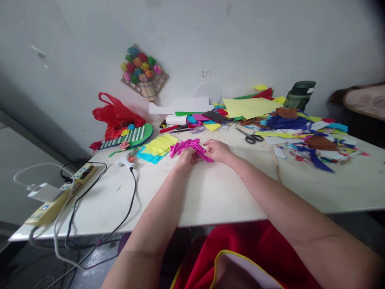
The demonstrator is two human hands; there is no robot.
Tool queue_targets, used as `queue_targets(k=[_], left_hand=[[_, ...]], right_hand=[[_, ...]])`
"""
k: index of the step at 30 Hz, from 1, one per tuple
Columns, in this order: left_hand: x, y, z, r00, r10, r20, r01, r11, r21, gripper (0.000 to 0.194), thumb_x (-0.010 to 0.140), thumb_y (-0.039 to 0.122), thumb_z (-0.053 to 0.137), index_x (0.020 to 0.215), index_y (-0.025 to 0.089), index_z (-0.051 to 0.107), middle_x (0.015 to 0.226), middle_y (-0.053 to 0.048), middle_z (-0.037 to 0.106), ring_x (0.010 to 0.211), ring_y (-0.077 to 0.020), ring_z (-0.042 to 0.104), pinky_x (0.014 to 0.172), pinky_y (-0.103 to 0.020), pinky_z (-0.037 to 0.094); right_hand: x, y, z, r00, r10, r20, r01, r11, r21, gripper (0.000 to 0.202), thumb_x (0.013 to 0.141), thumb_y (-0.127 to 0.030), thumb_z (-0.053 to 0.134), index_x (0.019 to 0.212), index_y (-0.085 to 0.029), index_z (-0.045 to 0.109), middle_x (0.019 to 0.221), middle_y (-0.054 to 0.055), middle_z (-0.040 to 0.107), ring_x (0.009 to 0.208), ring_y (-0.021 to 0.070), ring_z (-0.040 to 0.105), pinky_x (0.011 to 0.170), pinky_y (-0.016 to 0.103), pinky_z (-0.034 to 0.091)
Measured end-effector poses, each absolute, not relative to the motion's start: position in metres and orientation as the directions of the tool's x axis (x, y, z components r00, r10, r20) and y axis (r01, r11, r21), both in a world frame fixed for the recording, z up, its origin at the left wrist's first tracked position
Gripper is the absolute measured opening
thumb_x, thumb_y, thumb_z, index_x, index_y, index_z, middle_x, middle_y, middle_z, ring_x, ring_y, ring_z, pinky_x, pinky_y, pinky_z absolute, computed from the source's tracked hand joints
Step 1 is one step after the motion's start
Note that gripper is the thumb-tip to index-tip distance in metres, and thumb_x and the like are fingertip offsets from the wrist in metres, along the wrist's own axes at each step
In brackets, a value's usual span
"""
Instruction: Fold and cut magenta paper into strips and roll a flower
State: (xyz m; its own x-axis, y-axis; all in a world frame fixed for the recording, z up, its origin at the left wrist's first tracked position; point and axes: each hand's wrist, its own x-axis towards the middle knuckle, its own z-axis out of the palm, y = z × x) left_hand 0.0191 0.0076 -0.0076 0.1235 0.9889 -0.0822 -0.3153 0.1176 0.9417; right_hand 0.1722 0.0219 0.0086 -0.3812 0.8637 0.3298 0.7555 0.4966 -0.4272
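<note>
Several folded magenta paper strips (192,145) lie in a loose pile near the middle of the white table. My left hand (188,157) is at the pile's near edge, its fingers closed round some of the magenta paper. At the pile's right end, my right hand (217,151) pinches the magenta paper between thumb and fingers. Yellow paper sheets (161,144) lie just left of the pile, over blue sheets (150,156).
A glue gun (128,159) with a black cord and a power strip (66,192) are on the left. Black-handled scissors (253,138) lie right of my hands, before coloured scraps (315,146). Behind are pens (177,129), a red bag (116,116) and a green bottle (299,96).
</note>
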Motion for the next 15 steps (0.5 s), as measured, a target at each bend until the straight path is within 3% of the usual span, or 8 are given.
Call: queue_targets(k=[15], left_hand=[[0.0208, 0.0068, -0.0058, 0.092, 0.989, -0.112, -0.299, 0.135, 0.945, 0.016, 0.074, 0.017, 0.048, 0.076, 0.009, 0.061, 0.07, -0.011, 0.069, 0.067, -0.0191, 0.066, 0.076, -0.038, 0.053]], right_hand=[[0.1731, 0.022, 0.0072, -0.391, 0.864, 0.318, 0.763, 0.497, -0.413, 0.012, 0.069, -0.021, 0.061, 0.058, -0.02, 0.063, 0.115, 0.001, 0.063, 0.099, 0.0159, 0.061, 0.084, 0.024, 0.045]])
